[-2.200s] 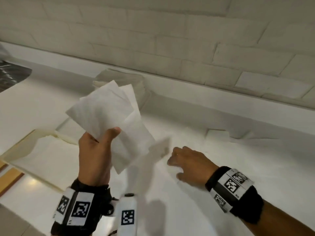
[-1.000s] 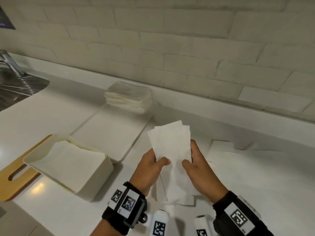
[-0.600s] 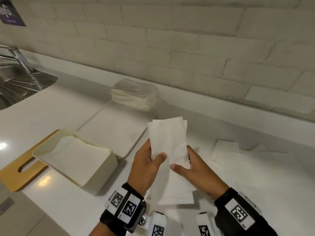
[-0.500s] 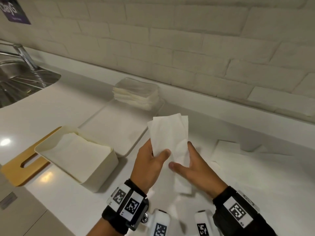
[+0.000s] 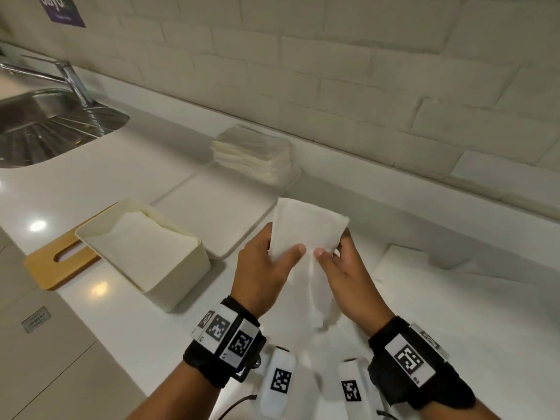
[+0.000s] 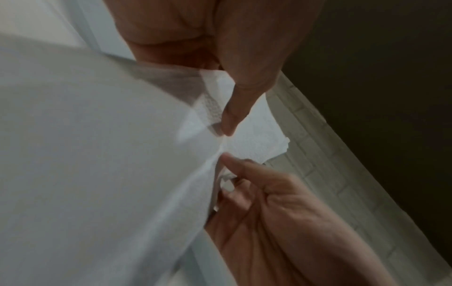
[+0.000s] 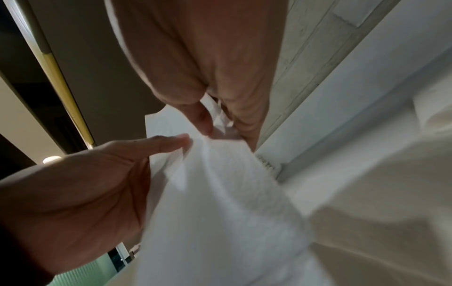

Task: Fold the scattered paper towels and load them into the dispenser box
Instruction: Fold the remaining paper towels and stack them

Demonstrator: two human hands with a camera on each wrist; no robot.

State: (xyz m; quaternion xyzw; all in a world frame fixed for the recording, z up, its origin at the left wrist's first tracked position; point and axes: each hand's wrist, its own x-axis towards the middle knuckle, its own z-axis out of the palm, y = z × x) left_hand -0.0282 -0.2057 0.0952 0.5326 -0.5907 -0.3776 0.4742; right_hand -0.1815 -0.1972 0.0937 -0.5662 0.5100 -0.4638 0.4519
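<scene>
A white paper towel (image 5: 306, 228) hangs upright above the counter, held between both hands. My left hand (image 5: 266, 268) pinches its left edge, thumb on the front. My right hand (image 5: 342, 268) pinches its right edge, thumb beside the left thumb. The wrist views show the same towel (image 6: 102, 154) (image 7: 220, 193) draped between the thumbs and fingers. The cream dispenser box (image 5: 169, 262) stands open at the left with folded towels inside. Loose unfolded towels (image 5: 430, 274) lie on the counter at the right.
A stack of folded towels (image 5: 251, 153) sits at the far end of a white tray (image 5: 212, 219). The box's wooden lid (image 5: 57, 262) lies left of the box. A steel sink (image 5: 45, 128) and tap are at the far left. A tiled wall runs behind.
Both hands came together on the towel and now hold it by its two side edges. The towel's top has spread wider and its lower part hangs crumpled.
</scene>
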